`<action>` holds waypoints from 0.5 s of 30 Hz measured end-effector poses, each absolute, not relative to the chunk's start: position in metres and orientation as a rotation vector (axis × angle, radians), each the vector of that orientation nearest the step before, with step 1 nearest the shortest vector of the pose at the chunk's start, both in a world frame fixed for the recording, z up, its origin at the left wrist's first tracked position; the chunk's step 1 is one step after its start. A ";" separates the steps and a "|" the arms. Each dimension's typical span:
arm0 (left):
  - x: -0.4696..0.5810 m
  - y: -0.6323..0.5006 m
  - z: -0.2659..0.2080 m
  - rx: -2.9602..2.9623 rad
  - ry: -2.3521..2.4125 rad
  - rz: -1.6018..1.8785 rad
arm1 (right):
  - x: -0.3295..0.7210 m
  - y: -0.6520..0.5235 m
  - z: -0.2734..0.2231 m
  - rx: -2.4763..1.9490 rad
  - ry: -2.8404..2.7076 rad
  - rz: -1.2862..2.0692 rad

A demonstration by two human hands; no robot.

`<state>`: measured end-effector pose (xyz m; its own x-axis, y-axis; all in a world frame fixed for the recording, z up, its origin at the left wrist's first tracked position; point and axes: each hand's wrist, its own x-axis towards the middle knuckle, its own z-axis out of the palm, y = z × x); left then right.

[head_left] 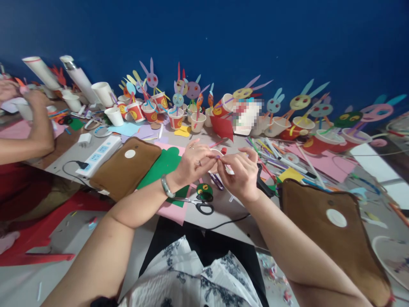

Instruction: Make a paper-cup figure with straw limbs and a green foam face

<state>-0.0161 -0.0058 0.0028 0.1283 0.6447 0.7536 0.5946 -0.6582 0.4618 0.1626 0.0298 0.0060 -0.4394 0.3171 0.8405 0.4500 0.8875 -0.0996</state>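
Observation:
My left hand (194,161) and my right hand (240,174) meet over the table, fingertips almost touching. Both are closed in a pinch on a small purple piece (218,157), too small to make out its kind. Partly hidden behind the fingers is a paper cup (217,152). Below my left hand lie black-handled scissors (203,207), next to a green paper face with yellow eyes (203,188). Green paper (150,174) and pink paper (174,214) extend under my left wrist.
Paper cups with rabbit figures (177,111) line the blue wall. A power strip (100,155) and brown pouch (126,168) lie left; another brown pouch (315,217) lies right. Pens (271,149) are scattered right of my hands. A co-worker's arm (35,128) reaches in at far left.

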 end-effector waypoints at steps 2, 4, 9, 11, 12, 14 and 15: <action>-0.016 -0.005 0.002 2.432 1.299 1.612 | 0.163 0.028 0.008 -0.519 -2.085 -0.268; -0.016 -0.005 0.001 2.502 1.307 1.635 | 0.163 0.027 0.009 -0.484 -2.095 -0.342; -0.016 -0.007 0.001 2.507 1.341 1.602 | 0.162 0.025 0.009 -0.469 -2.108 -0.356; -0.015 -0.007 0.001 2.471 1.372 1.562 | 0.161 0.026 0.008 -0.470 -2.113 -0.345; -0.015 -0.008 0.001 2.451 1.381 1.542 | 0.161 0.026 0.008 -0.469 -2.111 -0.351; -0.015 -0.008 0.000 2.401 1.379 1.532 | 0.160 0.025 0.007 -0.472 -2.105 -0.352; -0.015 -0.008 -0.001 2.373 1.366 1.530 | 0.160 0.025 0.007 -0.483 -2.105 -0.331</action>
